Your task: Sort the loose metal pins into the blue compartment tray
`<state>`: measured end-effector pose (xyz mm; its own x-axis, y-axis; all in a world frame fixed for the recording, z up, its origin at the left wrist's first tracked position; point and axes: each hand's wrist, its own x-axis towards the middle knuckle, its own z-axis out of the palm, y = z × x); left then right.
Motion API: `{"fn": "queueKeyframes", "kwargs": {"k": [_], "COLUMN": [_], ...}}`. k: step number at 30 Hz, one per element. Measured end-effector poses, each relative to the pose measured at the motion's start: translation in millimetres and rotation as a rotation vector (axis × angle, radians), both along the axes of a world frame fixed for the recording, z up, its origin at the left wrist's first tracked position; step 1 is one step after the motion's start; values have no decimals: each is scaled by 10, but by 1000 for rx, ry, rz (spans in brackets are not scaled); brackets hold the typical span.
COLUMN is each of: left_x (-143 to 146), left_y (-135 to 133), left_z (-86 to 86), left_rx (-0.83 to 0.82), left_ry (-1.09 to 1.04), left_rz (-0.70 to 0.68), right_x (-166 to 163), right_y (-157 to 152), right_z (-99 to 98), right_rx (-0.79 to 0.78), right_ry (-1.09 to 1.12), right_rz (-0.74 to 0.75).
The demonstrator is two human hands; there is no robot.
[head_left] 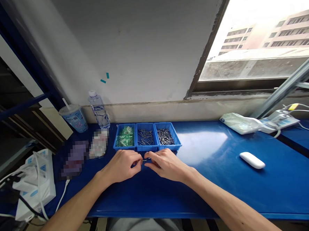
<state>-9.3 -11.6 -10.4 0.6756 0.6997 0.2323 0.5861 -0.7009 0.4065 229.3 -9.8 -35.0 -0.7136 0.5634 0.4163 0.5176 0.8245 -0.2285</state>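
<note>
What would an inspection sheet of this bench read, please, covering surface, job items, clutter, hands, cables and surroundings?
Surface: blue bench top, glossy.
Job's things: three blue bins in a row: left bin green pieces, middle bin thin metal pins, right bin metal pins; small metal piece in front.
Clutter: cup with straw, water bottle, white oval device, white pouch.
Hands: left hand and right hand both pinch the small metal piece.
Cables: white power strips at left; white cords far right.
Surroundings: grey wall, window.

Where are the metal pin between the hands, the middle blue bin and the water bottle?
metal pin (144,160), head view, exposed shaft.
middle blue bin (146,148), head view, front wall.
water bottle (99,112), head view, clear body.
</note>
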Motion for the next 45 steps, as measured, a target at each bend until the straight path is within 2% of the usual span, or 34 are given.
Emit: {"fn": "queueKeyframes", "kwargs": {"k": [45], "left_x": [18], "left_y": [-5], "left_z": [-6], "left_rx": [9], "left_ry": [-6], "left_rz": [-29], "right_x": [-6], "right_y": [-2], "right_z": [15], "right_rx": [-21], "right_ry": [-34], "right_rz": [-3]}}
